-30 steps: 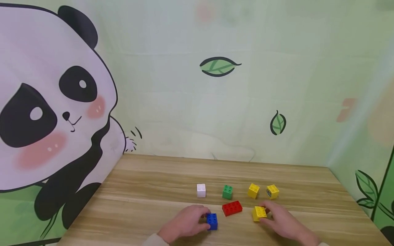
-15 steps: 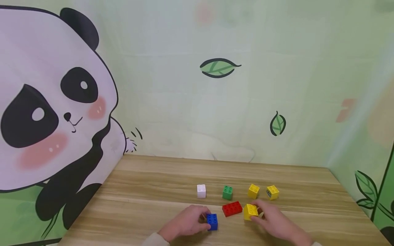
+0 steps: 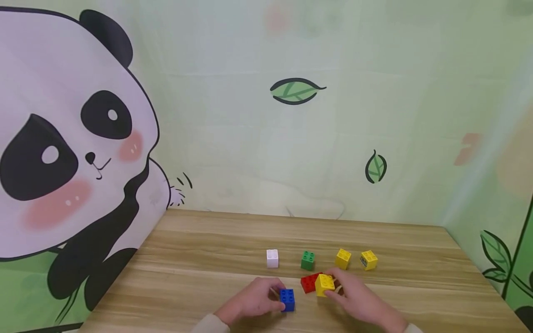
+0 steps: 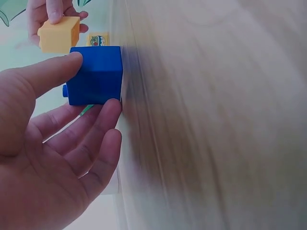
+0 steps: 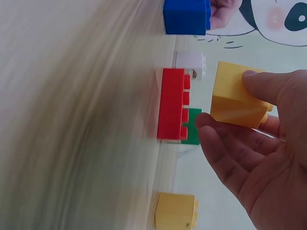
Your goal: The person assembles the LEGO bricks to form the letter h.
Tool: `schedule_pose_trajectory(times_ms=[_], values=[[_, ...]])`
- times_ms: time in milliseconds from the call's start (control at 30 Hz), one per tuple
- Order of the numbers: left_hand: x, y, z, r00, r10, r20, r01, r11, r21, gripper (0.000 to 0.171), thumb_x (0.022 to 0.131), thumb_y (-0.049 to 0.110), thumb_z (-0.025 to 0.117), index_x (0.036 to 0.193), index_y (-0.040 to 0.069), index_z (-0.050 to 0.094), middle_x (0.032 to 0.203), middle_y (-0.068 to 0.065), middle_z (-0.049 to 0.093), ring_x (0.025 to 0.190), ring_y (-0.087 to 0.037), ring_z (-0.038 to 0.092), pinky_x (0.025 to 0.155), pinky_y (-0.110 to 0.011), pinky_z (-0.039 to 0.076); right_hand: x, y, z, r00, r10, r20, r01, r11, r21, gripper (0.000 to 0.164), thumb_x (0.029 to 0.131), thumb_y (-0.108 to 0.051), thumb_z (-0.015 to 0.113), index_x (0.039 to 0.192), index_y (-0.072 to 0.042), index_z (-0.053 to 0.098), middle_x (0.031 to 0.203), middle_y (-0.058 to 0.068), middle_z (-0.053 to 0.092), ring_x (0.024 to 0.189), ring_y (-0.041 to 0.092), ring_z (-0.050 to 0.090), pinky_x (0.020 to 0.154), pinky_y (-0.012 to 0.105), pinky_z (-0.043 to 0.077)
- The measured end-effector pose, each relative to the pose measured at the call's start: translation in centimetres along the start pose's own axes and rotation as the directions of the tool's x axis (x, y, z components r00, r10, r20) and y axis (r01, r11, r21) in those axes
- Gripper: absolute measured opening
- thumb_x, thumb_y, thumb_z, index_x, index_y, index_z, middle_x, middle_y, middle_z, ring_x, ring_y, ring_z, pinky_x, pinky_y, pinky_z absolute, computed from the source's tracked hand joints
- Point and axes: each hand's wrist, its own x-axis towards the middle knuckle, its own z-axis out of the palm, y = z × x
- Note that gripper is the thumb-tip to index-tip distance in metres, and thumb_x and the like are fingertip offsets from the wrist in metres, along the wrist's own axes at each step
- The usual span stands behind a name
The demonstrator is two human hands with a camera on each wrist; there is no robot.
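My left hand (image 3: pixel 260 296) pinches a blue toy brick (image 3: pixel 287 300) between thumb and fingertips, close to the tabletop; in the left wrist view the thumb lies on one side of the blue brick (image 4: pixel 96 74), fingers on the other. A yellow brick (image 3: pixel 324 285) is gripped by my right hand (image 3: pixel 358 296). The right wrist view has this yellow brick (image 5: pixel 237 93) raised off the table, higher than the studs of the red brick (image 5: pixel 171 103). From the head view, it overlaps the right part of the long red brick (image 3: pixel 309 283), which lies stud side up.
Behind the hands, a row of bricks stands on the wooden table (image 3: pixel 200 259): white (image 3: pixel 272 258), green (image 3: pixel 307 261), plain yellow (image 3: pixel 343 258) and yellow with a printed side (image 3: pixel 368 260). A panda-printed cloth (image 3: pixel 233 138) rises at the table's back edge.
My right hand has carried the yellow brick leftward, from right of the red brick to overlapping it in the head view. The left hand and blue brick stay in place.
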Motion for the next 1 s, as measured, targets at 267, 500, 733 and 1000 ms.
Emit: schedule_pose_trajectory(times_ms=[267,500,733,1000], values=[[0.1,-0.2,0.1,1.000,-0.021,-0.003,0.021,0.998,-0.060,0.026,0.078,0.011,0.076,0.101,0.010,0.065,0.088,0.005,0.064,0.079,-0.007,0.061,0.072,-0.023,0.050,0.8,-1.4,0.8,0.999,-0.042,-0.002,0.042,0.998,0.041,0.039,0.091,-0.033,0.063,0.121,-0.010,0.054,0.106,-0.003,0.058,0.086,0.010,0.054,0.072,0.027,0.051],[0.1,-0.2,0.1,1.000,0.010,-0.026,-0.012,0.997,-0.077,0.027,0.076,0.010,0.078,0.100,0.007,0.067,0.086,0.004,0.064,0.075,-0.006,0.060,0.070,-0.022,0.049,1.5,-2.4,1.2,0.998,-0.068,-0.006,0.068,0.997,0.031,0.036,0.092,-0.028,0.063,0.123,-0.011,0.053,0.103,-0.006,0.057,0.084,0.008,0.052,0.072,0.027,0.049],[0.4,-0.4,0.2,0.999,-0.018,-0.027,0.014,0.991,-0.129,0.026,0.076,0.008,0.078,0.099,0.006,0.067,0.088,0.002,0.064,0.075,-0.009,0.060,0.069,-0.024,0.049,2.0,-3.2,1.6,0.993,-0.116,-0.016,0.117,0.992,0.046,0.035,0.091,-0.021,0.065,0.123,-0.011,0.053,0.103,-0.007,0.057,0.084,0.008,0.053,0.073,0.025,0.050],[0.7,-0.8,0.3,0.997,-0.072,-0.023,0.067,0.980,-0.186,0.027,0.075,0.008,0.079,0.100,0.008,0.068,0.091,0.001,0.065,0.077,-0.014,0.061,0.071,-0.029,0.050,2.5,-3.7,2.4,0.993,-0.122,0.009,0.121,0.989,0.090,0.036,0.091,-0.025,0.065,0.123,-0.012,0.053,0.105,-0.007,0.057,0.085,0.008,0.052,0.074,0.025,0.049]])
